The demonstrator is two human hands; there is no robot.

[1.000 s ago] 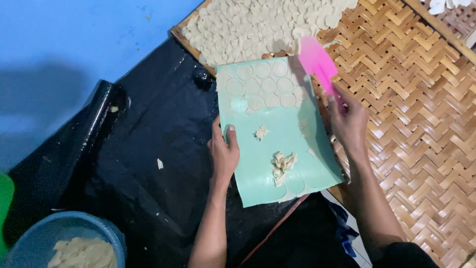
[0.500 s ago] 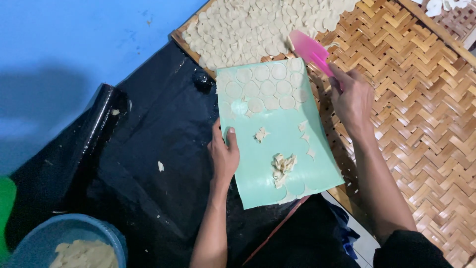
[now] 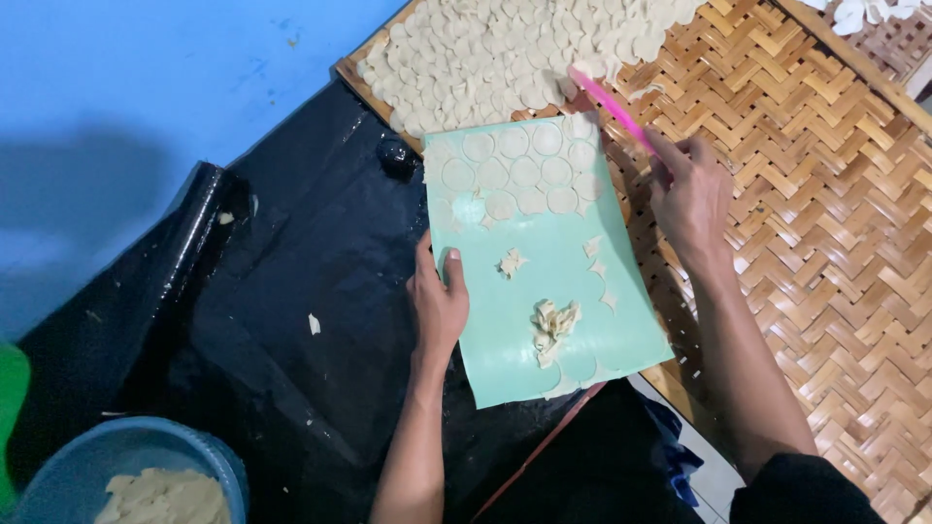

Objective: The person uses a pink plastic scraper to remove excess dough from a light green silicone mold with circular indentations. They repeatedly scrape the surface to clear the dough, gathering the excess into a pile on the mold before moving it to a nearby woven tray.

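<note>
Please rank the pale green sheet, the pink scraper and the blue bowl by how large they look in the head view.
1. Pale green sheet, clearly the largest.
2. Blue bowl, though the frame edge cuts it off and it sits nearer the camera, so its rank is unsure.
3. Pink scraper, held in the right hand, smallest.

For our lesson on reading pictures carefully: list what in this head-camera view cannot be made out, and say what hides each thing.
- Pink scraper: its handle end is covered by the right hand.
- Blue bowl of dough: cut off by the bottom edge.
- Green board: its left edge lies under the left hand.
- Woven tray: runs past the right edge.
- Green thing: cropped at the left edge, kind unclear.
</note>
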